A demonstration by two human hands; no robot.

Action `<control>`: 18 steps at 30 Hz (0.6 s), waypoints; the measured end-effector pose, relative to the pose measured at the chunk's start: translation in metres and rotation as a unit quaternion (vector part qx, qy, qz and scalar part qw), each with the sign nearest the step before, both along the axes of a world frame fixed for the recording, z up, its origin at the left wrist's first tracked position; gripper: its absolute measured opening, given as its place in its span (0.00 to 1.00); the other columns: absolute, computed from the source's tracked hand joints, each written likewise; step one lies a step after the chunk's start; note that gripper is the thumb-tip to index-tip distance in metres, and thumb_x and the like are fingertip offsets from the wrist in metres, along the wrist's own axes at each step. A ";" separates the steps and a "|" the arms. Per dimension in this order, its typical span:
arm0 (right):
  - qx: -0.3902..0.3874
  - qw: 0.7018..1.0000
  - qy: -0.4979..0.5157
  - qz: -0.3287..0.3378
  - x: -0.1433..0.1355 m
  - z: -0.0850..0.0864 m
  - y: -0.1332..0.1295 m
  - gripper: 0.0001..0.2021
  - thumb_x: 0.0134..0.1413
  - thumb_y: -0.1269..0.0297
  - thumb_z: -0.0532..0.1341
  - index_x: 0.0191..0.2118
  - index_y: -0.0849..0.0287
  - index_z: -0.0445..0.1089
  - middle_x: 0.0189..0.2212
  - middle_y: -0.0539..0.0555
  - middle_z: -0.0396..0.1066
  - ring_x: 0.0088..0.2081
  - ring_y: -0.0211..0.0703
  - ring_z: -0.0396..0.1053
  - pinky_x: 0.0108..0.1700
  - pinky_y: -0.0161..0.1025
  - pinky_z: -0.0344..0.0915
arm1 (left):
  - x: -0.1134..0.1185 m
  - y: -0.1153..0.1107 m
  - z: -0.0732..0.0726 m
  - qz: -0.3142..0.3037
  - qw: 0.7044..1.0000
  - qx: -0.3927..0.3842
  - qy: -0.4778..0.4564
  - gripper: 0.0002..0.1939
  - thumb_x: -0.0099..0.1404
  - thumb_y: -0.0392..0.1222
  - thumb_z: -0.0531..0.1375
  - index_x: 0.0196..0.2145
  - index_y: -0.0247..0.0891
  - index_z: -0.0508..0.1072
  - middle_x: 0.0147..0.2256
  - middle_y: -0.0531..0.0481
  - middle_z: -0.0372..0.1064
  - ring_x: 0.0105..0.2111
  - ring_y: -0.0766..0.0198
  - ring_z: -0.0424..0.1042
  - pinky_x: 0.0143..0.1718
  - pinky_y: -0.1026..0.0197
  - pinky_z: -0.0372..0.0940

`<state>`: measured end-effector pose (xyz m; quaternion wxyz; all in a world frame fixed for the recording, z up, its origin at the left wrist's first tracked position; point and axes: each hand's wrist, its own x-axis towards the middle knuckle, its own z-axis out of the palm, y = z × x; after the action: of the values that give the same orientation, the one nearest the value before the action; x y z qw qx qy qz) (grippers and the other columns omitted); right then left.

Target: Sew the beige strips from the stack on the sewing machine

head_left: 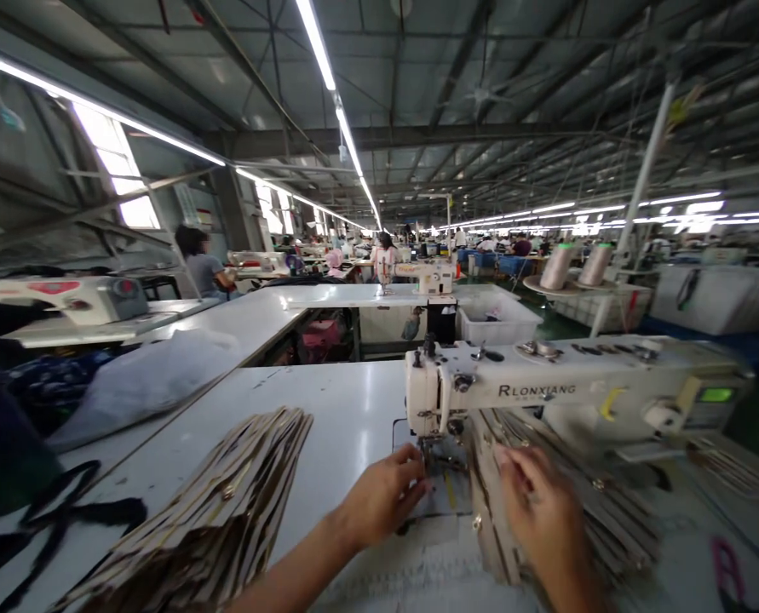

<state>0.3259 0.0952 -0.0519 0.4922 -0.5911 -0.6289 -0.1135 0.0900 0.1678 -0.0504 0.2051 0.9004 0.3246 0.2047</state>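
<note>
While the left hand (382,498) sits with loosely curled fingers just beside the needle end of the sewing machine (520,383), the right hand (549,511) bends over a bundle of beige strips (491,519). These lie under and around that hand, part of them to the left of its fingertips, the rest fanning out to its right beneath the machine's arm (a small shiny metal piece shows on the near-left part). The right thumb and forefinger come together at the strips, but blur hides whether they pinch one; nor can I tell whether the left fingers grip anything. Left of the left hand and forearm, well apart from the fingers, a second stack of strips (251,477) rests on the white tabletop (347,409).
</note>
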 end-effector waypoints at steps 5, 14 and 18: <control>-0.232 0.947 -0.011 -0.222 0.141 -0.034 -0.008 0.15 0.52 0.58 0.53 0.30 0.59 0.74 0.28 0.62 0.75 0.30 0.51 0.72 0.33 0.43 0.64 | 0.016 0.010 -0.036 -0.021 0.999 -0.031 -0.038 0.07 0.68 0.39 0.54 0.35 0.38 0.70 0.39 0.47 0.66 0.36 0.61 0.69 0.38 0.63 0.63; -0.273 0.942 0.122 -0.150 0.186 -0.061 -0.022 0.13 0.41 0.53 0.61 0.32 0.53 0.73 0.26 0.54 0.76 0.30 0.51 0.74 0.34 0.43 0.65 | 0.009 0.009 -0.038 -0.016 0.994 -0.077 -0.073 0.09 0.69 0.41 0.53 0.34 0.38 0.71 0.38 0.47 0.66 0.36 0.62 0.68 0.38 0.62 0.63; -0.160 0.960 0.104 -0.207 0.170 -0.017 -0.045 0.26 0.40 0.45 0.60 0.45 0.54 0.70 0.30 0.54 0.76 0.34 0.53 0.75 0.36 0.44 0.67 | 0.009 0.003 -0.031 -0.044 0.995 -0.056 -0.072 0.12 0.71 0.43 0.51 0.36 0.39 0.72 0.38 0.45 0.67 0.36 0.61 0.69 0.39 0.62 0.64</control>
<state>0.4956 0.0501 -0.0686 0.4193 -0.7880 -0.4482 -0.0488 0.0986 0.1709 -0.0810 0.2866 0.8839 0.2797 0.2416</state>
